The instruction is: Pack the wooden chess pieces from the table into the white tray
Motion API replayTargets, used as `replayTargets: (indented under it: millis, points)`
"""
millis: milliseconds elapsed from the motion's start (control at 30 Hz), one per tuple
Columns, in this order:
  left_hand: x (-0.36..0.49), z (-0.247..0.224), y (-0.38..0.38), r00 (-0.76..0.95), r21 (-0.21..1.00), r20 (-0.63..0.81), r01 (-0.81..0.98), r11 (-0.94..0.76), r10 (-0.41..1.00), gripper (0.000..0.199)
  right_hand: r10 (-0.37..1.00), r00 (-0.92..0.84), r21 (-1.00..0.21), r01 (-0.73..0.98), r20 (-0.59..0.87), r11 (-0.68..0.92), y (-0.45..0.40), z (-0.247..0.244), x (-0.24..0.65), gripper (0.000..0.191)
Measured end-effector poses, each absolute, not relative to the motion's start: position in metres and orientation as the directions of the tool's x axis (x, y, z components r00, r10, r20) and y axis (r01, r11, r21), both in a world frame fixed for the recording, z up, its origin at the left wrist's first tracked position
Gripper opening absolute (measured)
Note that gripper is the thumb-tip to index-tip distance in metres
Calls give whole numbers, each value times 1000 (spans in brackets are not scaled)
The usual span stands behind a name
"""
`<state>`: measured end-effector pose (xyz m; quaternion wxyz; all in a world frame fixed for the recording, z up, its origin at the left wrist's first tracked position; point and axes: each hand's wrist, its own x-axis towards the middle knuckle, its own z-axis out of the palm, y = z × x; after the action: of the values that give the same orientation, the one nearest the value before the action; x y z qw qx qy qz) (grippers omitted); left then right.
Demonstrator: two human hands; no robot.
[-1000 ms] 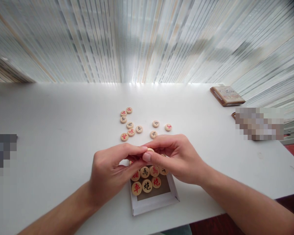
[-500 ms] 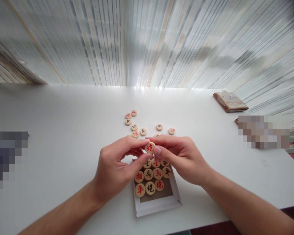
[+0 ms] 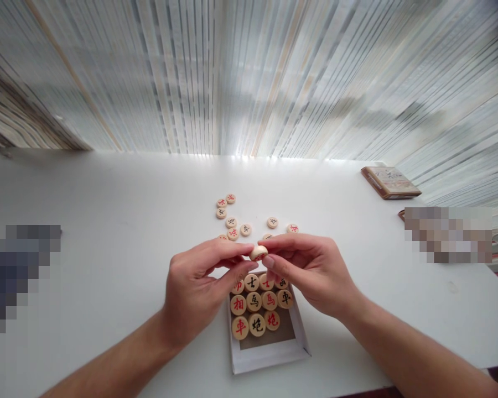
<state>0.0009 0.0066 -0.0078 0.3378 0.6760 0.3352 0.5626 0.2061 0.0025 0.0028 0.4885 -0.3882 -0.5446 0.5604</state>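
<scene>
A round wooden chess piece (image 3: 258, 254) is pinched between both hands above the far part of an open box, its marked face tilted down and mostly out of sight. My left hand (image 3: 209, 282) grips its left side with thumb and fingertips. On its right side, my right hand (image 3: 309, 272) holds it the same way. Below them, the white-walled box (image 3: 269, 358) contains rows of pieces with red and black characters, such as a red one (image 3: 239, 327) and a black one (image 3: 257, 325). Its far end is hidden by the hands.
Several loose pieces lie on the white table (image 3: 120, 221) beyond the hands, among them a red-marked one (image 3: 292, 228) and a black-marked one (image 3: 272, 222). A flat brown box (image 3: 392, 183) lies at the back right. Blurred blocks cover items at both sides.
The held piece has tipped, so its red character, facing up before, is now turned mostly away. The whole view has shifted slightly, with the table appearing lower.
</scene>
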Motion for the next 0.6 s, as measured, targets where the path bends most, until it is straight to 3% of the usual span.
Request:
replayTargets:
  millis: [267,600]
  points:
    - [3,-8,6,116,903,424,27,-430,898,24,977,-185,-989,-125,106,84,2,3,205,28]
    - [3,-9,9,159,967,253,-35,-251,954,20,956,-280,-948,-274,-82,-162,7,-3,209,25]
